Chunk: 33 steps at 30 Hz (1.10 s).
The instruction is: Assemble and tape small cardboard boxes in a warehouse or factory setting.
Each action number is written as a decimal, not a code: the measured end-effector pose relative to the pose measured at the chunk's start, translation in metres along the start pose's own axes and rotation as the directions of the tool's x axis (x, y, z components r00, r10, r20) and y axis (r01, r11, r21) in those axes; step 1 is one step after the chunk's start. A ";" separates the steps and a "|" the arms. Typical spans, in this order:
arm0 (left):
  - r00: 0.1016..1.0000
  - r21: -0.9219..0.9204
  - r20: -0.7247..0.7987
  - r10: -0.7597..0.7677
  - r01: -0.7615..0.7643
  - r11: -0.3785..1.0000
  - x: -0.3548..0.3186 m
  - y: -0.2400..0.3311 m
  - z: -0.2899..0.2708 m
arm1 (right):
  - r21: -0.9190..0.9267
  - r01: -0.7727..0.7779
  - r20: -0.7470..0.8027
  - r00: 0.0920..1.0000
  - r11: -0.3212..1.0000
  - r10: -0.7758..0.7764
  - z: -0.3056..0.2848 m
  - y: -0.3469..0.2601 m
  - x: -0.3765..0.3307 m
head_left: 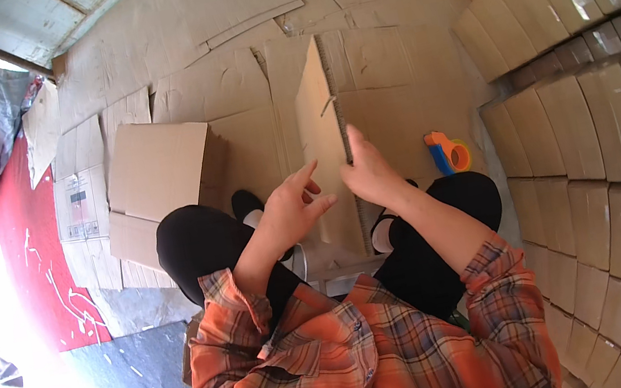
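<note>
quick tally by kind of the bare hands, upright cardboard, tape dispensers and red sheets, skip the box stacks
Hands: 2 (left hand, right hand)
Upright cardboard: 1, layers not counted
Tape dispenser: 1
Red sheet: 1
Total: 5

Upright cardboard (316, 114) blocks middle; apparently free rightward to tape dispenser (439, 145)
</note>
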<state>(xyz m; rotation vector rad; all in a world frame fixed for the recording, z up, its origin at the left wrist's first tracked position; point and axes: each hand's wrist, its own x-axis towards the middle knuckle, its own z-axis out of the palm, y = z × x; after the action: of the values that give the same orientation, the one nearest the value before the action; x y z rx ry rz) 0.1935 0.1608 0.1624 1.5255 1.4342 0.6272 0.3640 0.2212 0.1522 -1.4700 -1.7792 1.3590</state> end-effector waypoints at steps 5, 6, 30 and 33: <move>0.994 -0.189 0.058 0.095 -0.082 0.978 -0.011 -0.049 0.028 | 0.118 -0.038 0.111 0.994 0.992 0.024 0.044 0.025 -0.022; 0.994 -0.252 0.112 0.018 0.011 0.968 -0.011 -0.048 0.031 | 0.299 -0.009 0.118 0.993 0.954 -0.028 0.049 0.048 -0.017; 0.908 0.417 -0.399 0.129 0.055 0.907 -0.044 -0.032 0.076 | -0.070 0.053 -0.359 0.930 0.996 -0.075 0.059 0.047 0.028; 0.928 0.478 -0.351 0.124 0.064 0.876 -0.049 -0.029 0.078 | -0.006 0.010 -0.367 0.930 1.000 -0.012 0.044 0.040 0.043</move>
<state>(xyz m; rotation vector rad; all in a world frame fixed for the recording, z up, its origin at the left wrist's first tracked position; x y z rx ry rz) 0.2363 0.0896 0.1135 1.8883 1.9729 0.6309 0.3322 0.2411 0.0890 -1.5918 -1.5461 0.9924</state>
